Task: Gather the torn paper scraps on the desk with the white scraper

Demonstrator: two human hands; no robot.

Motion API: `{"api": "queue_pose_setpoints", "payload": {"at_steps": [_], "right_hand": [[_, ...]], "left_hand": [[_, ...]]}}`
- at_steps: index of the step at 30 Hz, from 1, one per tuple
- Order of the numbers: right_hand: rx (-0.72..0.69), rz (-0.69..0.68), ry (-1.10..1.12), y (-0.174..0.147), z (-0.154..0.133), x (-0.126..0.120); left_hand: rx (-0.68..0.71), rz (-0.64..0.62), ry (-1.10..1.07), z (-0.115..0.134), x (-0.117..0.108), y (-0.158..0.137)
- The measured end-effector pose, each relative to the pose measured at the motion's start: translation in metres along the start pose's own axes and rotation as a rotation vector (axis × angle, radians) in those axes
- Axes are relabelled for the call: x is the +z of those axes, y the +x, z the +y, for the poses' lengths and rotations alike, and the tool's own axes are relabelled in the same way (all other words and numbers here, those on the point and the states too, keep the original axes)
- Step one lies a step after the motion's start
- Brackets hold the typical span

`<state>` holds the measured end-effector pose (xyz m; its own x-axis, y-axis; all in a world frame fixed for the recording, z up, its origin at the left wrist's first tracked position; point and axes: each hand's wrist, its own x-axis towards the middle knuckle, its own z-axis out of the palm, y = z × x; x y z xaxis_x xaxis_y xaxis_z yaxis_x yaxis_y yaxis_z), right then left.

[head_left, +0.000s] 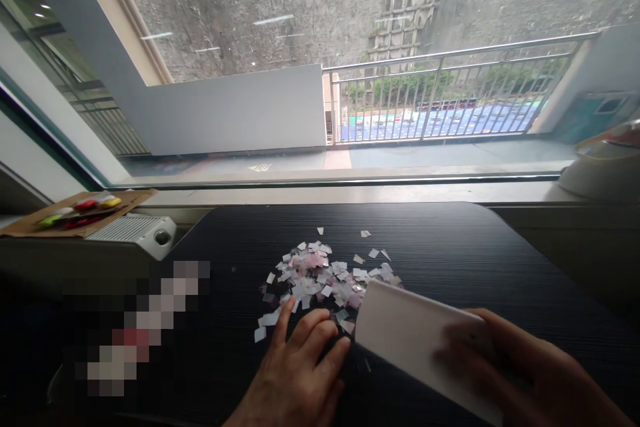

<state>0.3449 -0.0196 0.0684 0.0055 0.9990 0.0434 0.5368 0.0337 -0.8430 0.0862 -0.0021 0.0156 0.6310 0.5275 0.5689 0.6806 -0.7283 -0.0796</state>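
Note:
A loose heap of small cut paper scraps (320,280), white and pale pink with some shiny clear bits, lies on the black table (240,233). My left hand (305,360) rests at the near edge of the heap, palm down. Its fingers are apart and slightly bent, with the fingertips touching or just beside the nearest scraps. To the right, my right hand (520,360) grips a white flat rectangular box-like piece (405,333). The piece is tilted, and its far left end reaches the right side of the heap. Whether it is hollow is not visible.
A few stray scraps (374,253) lie beyond the heap. Past the table's far edge are a window sill (300,195) and glass. At left, a cardboard sheet (75,210) with colourful items sits on a radiator (135,233). A pixelated patch covers the table's left side.

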Motion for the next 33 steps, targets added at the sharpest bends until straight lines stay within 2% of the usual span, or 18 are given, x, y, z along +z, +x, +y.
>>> {"api": "queue_pose_setpoints", "payload": {"at_steps": [7, 12, 19, 26, 29, 31, 33], "right_hand": [[0.0, -0.027, -0.065, 0.011, -0.001, -0.003], [0.038, 0.01, -0.027, 0.01, 0.001, -0.011], [0.056, -0.067, 0.069, 0.013, 0.0, -0.004], [0.112, -0.085, -0.007, 0.001, 0.011, -0.026], [0.085, -0.024, -0.028, -0.001, 0.014, -0.026], [0.054, -0.037, -0.032, -0.001, 0.015, -0.022], [0.047, -0.071, -0.024, -0.001, 0.015, -0.019]], "left_hand": [[-0.012, 0.032, 0.03, -0.009, -0.005, -0.018], [0.006, 0.066, -0.008, -0.005, -0.006, -0.014], [0.056, -0.021, -0.044, 0.004, 0.005, -0.002], [0.023, -0.04, 0.009, -0.006, -0.013, -0.012], [0.021, -0.098, 0.057, -0.011, -0.022, -0.011], [0.052, -0.157, 0.092, -0.014, -0.028, -0.009], [0.067, -0.156, 0.109, -0.016, -0.035, -0.006]]}}
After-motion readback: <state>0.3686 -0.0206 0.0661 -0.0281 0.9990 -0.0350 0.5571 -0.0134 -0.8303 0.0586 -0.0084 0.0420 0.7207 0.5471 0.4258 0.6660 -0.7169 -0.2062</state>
